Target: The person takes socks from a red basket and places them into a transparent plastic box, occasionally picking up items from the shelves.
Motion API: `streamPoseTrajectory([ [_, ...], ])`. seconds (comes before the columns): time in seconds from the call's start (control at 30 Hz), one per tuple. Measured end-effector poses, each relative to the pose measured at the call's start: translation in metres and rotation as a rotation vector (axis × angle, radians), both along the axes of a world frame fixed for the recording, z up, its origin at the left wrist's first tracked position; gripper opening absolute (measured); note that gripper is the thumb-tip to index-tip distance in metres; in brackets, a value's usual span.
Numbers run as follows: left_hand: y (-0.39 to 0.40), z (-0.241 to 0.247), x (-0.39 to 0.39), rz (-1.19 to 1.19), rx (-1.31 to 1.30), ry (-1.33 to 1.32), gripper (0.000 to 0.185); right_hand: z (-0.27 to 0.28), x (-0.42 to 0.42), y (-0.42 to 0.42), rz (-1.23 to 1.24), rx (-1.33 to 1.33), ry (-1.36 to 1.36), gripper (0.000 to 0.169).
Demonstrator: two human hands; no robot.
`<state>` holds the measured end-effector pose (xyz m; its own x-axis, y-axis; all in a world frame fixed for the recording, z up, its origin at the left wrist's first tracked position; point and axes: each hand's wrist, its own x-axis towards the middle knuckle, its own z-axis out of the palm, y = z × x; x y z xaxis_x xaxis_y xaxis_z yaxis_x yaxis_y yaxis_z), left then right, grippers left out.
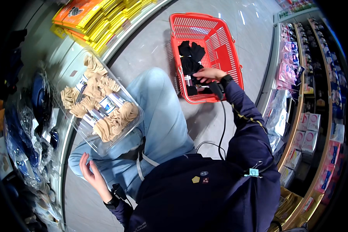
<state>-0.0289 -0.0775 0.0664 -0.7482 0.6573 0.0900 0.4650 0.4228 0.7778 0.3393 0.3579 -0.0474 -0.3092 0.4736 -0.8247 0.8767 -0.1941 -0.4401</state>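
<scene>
My right hand [209,74] reaches into a red plastic shopping basket [224,58] on the floor. Its fingers touch the black sock bundles [191,64] along the basket's left side; whether they grip one is hidden. My left hand [90,171] is empty beside my bent left leg, fingers apart. Beyond it, a clear plastic bin [104,152] is tilted, its lower end at my leg and its left side by the shelf. Inside lie several beige sock bundles [116,124] with paper bands.
Yellow and orange packs [95,21] are stacked on the left shelf, with plastic-wrapped dark blue goods [26,145] nearer me. Shelves at right hold pink packets [288,71] and small boxes [309,140]. A black cable [224,127] hangs from my right wrist.
</scene>
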Motion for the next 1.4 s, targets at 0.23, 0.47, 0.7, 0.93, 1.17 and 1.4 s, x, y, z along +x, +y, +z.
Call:
streamPoseTrajectory([
  [0.23,0.029,0.033,0.004,-0.054,0.022,0.129,0.021,-0.081,-0.055,0.007,0.175,-0.042,-0.029,0.041],
  [0.47,0.022,0.042,0.013,-0.017,0.042,0.139,0.019,-0.009,-0.033,0.011,-0.194,-0.080,0.449,0.027],
  [0.7,0.027,0.034,0.018,-0.063,0.067,0.117,0.018,0.097,0.001,-0.025,-0.580,-0.282,1.094,0.032],
  [0.93,0.045,0.037,0.031,-0.159,0.131,0.062,0.015,0.142,-0.018,-0.086,-0.557,-0.258,1.259,0.057],
  [1.17,0.068,0.054,0.056,-0.384,0.133,-0.070,0.015,0.135,-0.070,-0.122,-0.364,-0.723,1.575,0.091],
  [1.4,0.097,0.057,0.095,-0.594,0.390,-0.574,0.057,0.178,-0.176,-0.184,-0.289,-0.572,1.204,0.089],
])
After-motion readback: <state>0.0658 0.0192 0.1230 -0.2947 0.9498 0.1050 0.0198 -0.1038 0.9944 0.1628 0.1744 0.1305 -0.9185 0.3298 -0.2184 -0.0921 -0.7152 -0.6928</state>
